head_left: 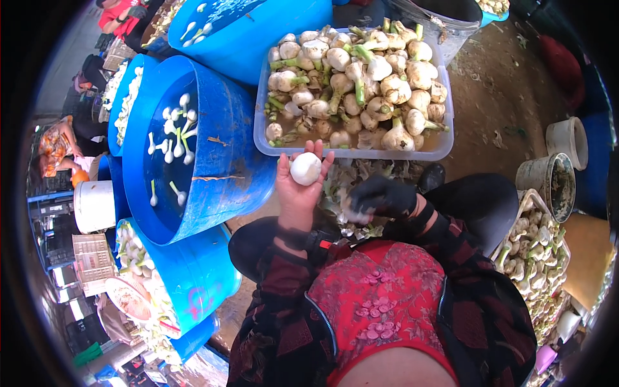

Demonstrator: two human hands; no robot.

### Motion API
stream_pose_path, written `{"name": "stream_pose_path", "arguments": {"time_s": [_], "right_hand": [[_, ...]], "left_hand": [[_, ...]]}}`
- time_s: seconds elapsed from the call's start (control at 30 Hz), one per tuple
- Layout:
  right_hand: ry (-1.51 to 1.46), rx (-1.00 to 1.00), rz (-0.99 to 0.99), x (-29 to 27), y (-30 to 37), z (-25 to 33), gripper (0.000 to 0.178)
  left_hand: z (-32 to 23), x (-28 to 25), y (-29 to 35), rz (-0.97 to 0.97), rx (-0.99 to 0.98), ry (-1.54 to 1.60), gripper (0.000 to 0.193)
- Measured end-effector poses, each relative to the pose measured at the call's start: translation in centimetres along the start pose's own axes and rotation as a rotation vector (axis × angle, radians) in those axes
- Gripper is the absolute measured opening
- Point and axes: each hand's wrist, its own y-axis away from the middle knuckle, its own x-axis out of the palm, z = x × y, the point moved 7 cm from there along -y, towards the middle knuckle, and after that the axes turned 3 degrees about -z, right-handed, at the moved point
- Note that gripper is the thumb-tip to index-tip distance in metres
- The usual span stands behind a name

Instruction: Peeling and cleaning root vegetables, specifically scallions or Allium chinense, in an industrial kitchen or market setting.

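On my bare left hand (300, 193), palm up with the fingers raised around it, rests a smooth white garlic bulb (305, 169). My right hand (385, 197) wears a dark glove and is curled just to the right and a little nearer. A pale, blurred piece shows at its fingertips; I cannot make out what it is. Directly beyond my left hand stands a clear plastic tub (361, 154) heaped with unpeeled garlic bulbs (396, 89), many with short green stems. Loose garlic skins (342, 187) lie below the tub, between my knees.
At the left, a large blue barrel (225, 142) holds water with several white bulbs floating. More blue barrels (187, 277) stand before and behind it. Crates of garlic (532, 251) and dirty white buckets (547, 180) are at the right. Other people (59, 147) sit at the far left.
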Motion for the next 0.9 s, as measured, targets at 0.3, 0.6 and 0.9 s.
{"name": "stream_pose_path", "arguments": {"time_s": [0.3, 0.6, 0.9], "right_hand": [[0.378, 0.024, 0.051, 0.0, -1.3, -5.6, 0.026], [0.459, 0.13, -0.1, -0.8, -1.2, -8.6, 0.025], [0.529, -0.01, -0.897, -7.7, -0.7, -2.0, 0.033]], "left_hand": [[-7.3, 18.6, -9.1, 0.376, 0.216, -0.6, 0.061], [-6.9, 7.1, -19.8, 0.177, 0.937, -2.83, 0.037], [-1.8, 8.2, -10.5, -0.084, 0.223, -2.037, 0.048]]}}
